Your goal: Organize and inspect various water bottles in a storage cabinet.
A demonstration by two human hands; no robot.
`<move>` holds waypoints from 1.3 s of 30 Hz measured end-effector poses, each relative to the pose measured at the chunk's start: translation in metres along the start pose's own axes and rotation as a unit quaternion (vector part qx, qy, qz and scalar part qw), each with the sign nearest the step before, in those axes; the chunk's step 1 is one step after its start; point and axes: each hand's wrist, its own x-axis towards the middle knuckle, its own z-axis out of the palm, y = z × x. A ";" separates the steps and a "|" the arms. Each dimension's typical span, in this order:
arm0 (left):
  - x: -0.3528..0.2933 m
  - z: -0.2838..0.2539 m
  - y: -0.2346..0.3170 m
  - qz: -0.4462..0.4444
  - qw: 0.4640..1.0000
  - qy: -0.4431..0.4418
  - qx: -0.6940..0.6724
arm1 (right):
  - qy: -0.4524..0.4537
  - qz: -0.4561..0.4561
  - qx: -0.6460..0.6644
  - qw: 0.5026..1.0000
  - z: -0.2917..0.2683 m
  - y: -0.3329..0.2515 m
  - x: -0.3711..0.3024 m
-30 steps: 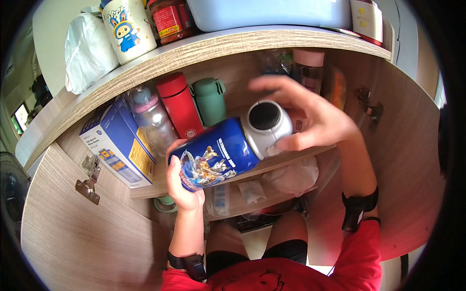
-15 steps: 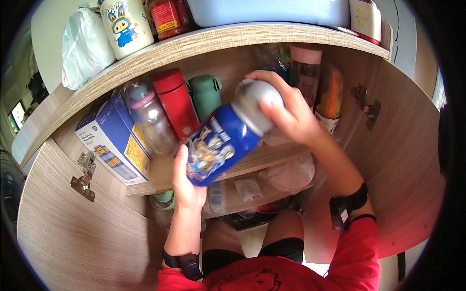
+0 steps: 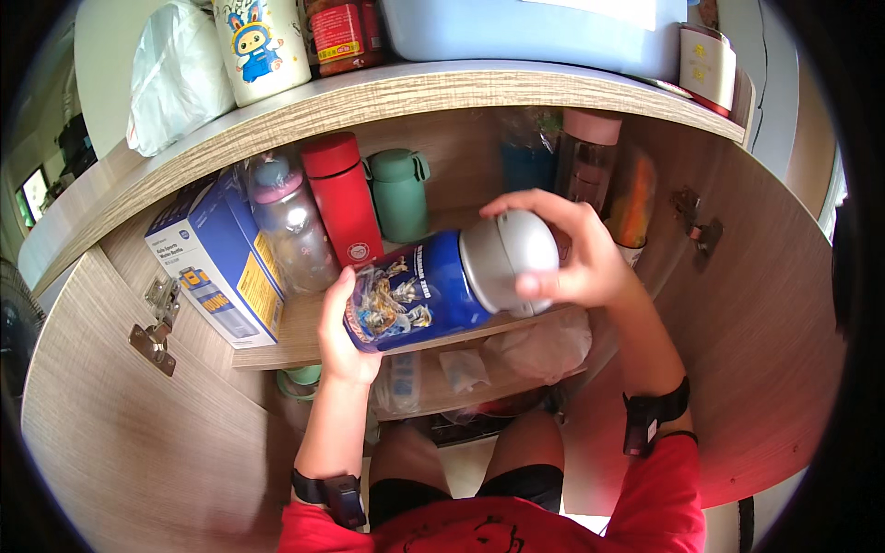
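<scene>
A blue flask with cartoon figures (image 3: 419, 293) lies tilted in the air in front of an open wooden cabinet. My left hand (image 3: 343, 334) grips its lower end from below. The silver lid (image 3: 505, 261) at its upper right end is wrapped by the fingers of my right hand (image 3: 579, 258). Behind the flask runs the middle shelf (image 3: 277, 343), where a red bottle (image 3: 341, 210), a green bottle (image 3: 400, 194) and a clear bottle with a pink cap (image 3: 288, 226) stand.
A blue box (image 3: 219, 260) stands at the shelf's left. More bottles (image 3: 590, 161) sit at the back right. On the cabinet top are a white cartoon jar (image 3: 263, 46), a red jar (image 3: 339, 32) and a pale blue tub (image 3: 525, 32). Plastic bags (image 3: 539, 346) fill the lower shelf.
The flask rose toward the shelf and then came back lower and flatter. My right hand has stayed on the lid, my left on the base.
</scene>
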 end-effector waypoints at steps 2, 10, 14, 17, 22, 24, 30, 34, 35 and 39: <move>0.003 0.005 -0.011 0.135 0.982 0.112 -0.078 | 0.022 0.094 0.031 0.995 0.001 0.001 0.006; -0.006 -0.009 -0.017 -0.171 0.965 -0.099 -0.172 | 0.065 -0.158 0.156 0.973 0.031 0.003 0.021; -0.009 -0.002 -0.033 -0.114 0.973 -0.095 -0.177 | 0.157 -0.066 0.156 0.973 0.040 0.000 0.023; -0.016 -0.007 -0.037 -0.034 0.985 -0.072 -0.155 | 0.195 0.013 0.176 0.965 0.044 0.007 0.037; -0.031 -0.006 -0.022 0.071 0.991 -0.041 -0.109 | 0.159 0.058 0.257 0.951 0.058 0.002 0.063; -0.032 -0.020 -0.017 0.123 0.989 -0.029 -0.078 | 0.145 0.100 0.277 0.945 0.076 0.000 0.081; -0.035 -0.064 -0.005 0.532 0.700 0.262 0.397 | 0.118 -0.001 0.156 0.981 0.132 -0.005 0.122; -0.042 -0.062 -0.003 0.516 0.679 0.228 0.470 | 0.166 -0.118 -0.049 0.978 0.177 0.007 0.156; -0.039 -0.059 0.002 0.500 0.674 0.209 0.502 | 0.176 -0.138 -0.083 0.971 0.184 0.008 0.161; -0.027 -0.064 0.007 0.455 0.664 0.222 0.551 | 0.196 -0.174 -0.169 0.950 0.199 0.011 0.160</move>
